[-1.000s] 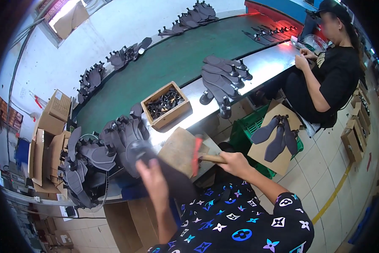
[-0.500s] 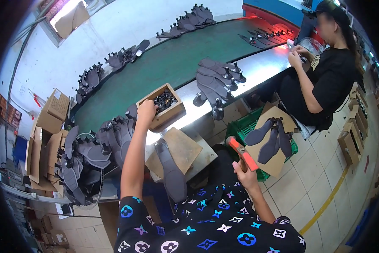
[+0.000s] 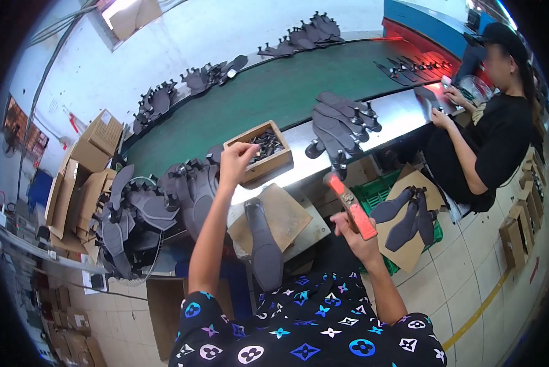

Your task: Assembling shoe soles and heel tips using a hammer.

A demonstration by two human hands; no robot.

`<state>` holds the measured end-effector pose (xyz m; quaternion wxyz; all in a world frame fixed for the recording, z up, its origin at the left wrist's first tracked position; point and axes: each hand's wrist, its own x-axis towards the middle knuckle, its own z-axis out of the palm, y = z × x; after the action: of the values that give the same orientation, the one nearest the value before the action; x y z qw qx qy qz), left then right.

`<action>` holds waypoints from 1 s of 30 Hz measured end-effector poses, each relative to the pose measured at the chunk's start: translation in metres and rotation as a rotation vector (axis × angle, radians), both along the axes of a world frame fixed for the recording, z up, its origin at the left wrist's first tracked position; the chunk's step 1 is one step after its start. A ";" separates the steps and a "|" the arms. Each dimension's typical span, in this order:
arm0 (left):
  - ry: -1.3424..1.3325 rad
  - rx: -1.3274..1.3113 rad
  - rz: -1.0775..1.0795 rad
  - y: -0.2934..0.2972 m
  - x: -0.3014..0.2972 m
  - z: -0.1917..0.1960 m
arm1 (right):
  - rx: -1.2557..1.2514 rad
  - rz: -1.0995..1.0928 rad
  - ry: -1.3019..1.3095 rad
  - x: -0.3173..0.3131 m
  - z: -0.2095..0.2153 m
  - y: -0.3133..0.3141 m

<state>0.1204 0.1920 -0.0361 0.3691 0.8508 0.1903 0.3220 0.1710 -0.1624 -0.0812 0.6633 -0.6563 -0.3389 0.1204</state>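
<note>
Far: green belt (image 3: 225,92). Right: green crate (image 3: 372,191), cardboard sheet (image 3: 410,254) over it with dark shoe soles (image 3: 403,223) on top. Near: brown board (image 3: 294,215). Wooden box (image 3: 273,164), beyond board, holds small black parts (image 3: 268,142). Single sole (image 3: 265,248) lies on board, overhanging near edge; could slide off if knocked. Hammer (image 3: 351,206): right hand (image 3: 361,243) closed round it. Left hand (image 3: 236,162) at box's left end, fingers bent; can't tell if pinching a part.

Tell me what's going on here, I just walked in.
The person's right hand grips a red hammer. The left hand is at a wooden box of small dark parts; whether it holds any isn't clear. A dark shoe sole lies partly on a tan board. Nearby, a co-worker by the metal bench has a flat grey piece in hand.
</note>
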 end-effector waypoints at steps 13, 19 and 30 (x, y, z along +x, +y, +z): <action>-0.264 0.408 -0.100 -0.171 -0.124 0.095 | 0.364 0.459 0.146 -0.035 0.108 0.066; -0.287 0.301 -0.080 -0.161 -0.138 0.074 | 0.261 0.527 0.107 -0.038 0.104 0.062; 0.110 -0.229 0.110 -0.070 -0.110 -0.050 | -0.095 0.499 -0.070 0.000 0.035 0.144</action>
<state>0.0108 0.1224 -0.0860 0.4346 0.8077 0.2921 0.2710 0.1707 -0.0183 -0.0459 0.5694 -0.5865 -0.5071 0.2731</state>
